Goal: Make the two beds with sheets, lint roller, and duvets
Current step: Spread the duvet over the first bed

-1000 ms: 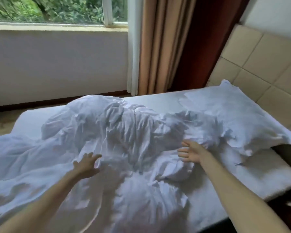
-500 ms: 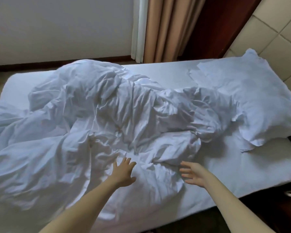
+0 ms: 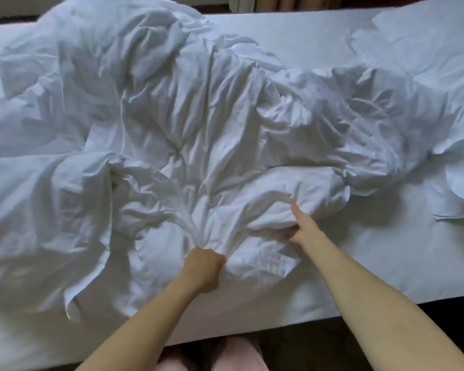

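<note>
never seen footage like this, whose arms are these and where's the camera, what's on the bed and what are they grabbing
No machine here: these are a person's two bare arms, filmed by one wide-angle camera worn on the head, looking down at the bed. On the bed's flat white sheet lies a crumpled white duvet, with a white pillow at the upper right. The left hand is fisted round a bunch of the duvet's fabric. The right hand pinches a puffy fold of it, thumb on top, fingers tucked under.
</note>
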{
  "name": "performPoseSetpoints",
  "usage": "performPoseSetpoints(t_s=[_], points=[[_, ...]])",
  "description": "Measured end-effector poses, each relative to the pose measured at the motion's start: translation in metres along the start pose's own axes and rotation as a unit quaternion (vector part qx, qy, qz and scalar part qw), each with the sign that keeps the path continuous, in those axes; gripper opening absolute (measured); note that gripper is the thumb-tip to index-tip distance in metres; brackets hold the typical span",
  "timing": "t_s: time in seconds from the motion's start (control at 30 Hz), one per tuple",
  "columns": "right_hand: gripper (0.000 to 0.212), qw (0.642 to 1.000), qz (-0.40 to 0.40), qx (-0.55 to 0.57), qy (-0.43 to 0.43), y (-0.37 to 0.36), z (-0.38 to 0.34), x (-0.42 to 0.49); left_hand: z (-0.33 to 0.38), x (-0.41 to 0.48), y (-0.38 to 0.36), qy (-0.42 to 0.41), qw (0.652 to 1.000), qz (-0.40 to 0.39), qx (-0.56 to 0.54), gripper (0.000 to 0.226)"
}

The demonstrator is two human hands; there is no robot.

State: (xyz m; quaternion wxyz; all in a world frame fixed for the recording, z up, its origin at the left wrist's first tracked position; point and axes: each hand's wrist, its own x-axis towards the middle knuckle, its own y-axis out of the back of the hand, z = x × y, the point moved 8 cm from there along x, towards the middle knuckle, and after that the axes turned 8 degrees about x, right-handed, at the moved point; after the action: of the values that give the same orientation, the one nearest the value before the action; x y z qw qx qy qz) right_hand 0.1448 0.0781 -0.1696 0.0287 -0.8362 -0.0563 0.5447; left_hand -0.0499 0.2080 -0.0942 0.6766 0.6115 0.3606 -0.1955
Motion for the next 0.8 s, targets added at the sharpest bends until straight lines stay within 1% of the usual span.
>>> performPoseSetpoints(t_s=[0.07, 0.17, 0.23, 0.27, 0.33, 0.37, 0.4, 0.47, 0.5, 0.53, 0.6, 0.67, 0.7, 0.73, 0.8], points=[[0.054, 1.000, -0.013, -0.007, 0.015, -0.007, -0.006, -0.001, -0.004, -0.019, -0.004, 0.012, 0.999, -0.019, -0.024, 0.037], [0.047, 0.995, -0.034, -0.090, 0.033, -0.004, -0.010, -0.047, -0.003, -0.055, -0.008, 0.026, 0.999, -0.040, -0.010, 0.037], [0.046, 0.986, -0.035, -0.155, 0.055, 0.025, -0.007, -0.083, 0.002, -0.074, -0.015, 0.038, 0.999, -0.025, 0.003, 0.039], [0.043, 0.982, -0.036, -0.172, 0.065, 0.043, -0.003, -0.100, 0.005, -0.083, -0.012, 0.042, 0.999, 0.002, 0.016, 0.038], [0.038, 0.977, -0.025, -0.191, 0.090, 0.082, 0.006, -0.131, 0.014, -0.095, -0.013, 0.034, 0.998, 0.042, 0.042, 0.030], [0.037, 0.974, -0.024, -0.204, 0.101, 0.098, 0.013, -0.145, 0.019, -0.099, -0.019, 0.035, 0.997, 0.040, 0.048, 0.030], [0.035, 0.973, -0.023, -0.206, 0.101, 0.111, 0.023, -0.158, 0.023, -0.104, -0.018, 0.042, 0.996, 0.063, 0.055, 0.030], [0.030, 0.969, -0.020, -0.228, 0.094, 0.129, 0.047, -0.182, 0.034, -0.118, -0.027, 0.062, 0.995, 0.042, 0.073, 0.024], [0.031, 0.967, -0.017, -0.240, 0.087, 0.136, 0.061, -0.193, 0.038, -0.118, -0.036, 0.080, 0.991, 0.039, 0.096, 0.027], [0.031, 0.965, -0.016, -0.248, 0.078, 0.141, 0.075, -0.205, 0.040, -0.121, -0.047, 0.091, 0.991, 0.018, 0.096, 0.031], [0.026, 0.962, -0.006, -0.266, 0.056, 0.152, 0.099, -0.225, 0.050, -0.127, -0.052, 0.106, 0.993, 0.018, 0.056, 0.033], [0.025, 0.955, -0.004, -0.296, 0.025, 0.162, 0.114, -0.236, 0.061, -0.133, -0.046, 0.114, 0.993, 0.019, -0.022, 0.032], [0.023, 0.945, -0.011, -0.326, 0.001, 0.168, 0.118, -0.240, 0.065, -0.132, -0.040, 0.113, 0.990, 0.023, -0.078, 0.032], [0.020, 0.926, -0.026, -0.375, -0.020, 0.172, 0.116, -0.245, 0.067, -0.130, -0.030, 0.110, 0.985, 0.032, -0.129, 0.032], [0.017, 0.894, -0.057, -0.443, -0.037, 0.176, 0.097, -0.243, 0.069, -0.119, -0.002, 0.097, 0.977, 0.058, -0.181, 0.032]])
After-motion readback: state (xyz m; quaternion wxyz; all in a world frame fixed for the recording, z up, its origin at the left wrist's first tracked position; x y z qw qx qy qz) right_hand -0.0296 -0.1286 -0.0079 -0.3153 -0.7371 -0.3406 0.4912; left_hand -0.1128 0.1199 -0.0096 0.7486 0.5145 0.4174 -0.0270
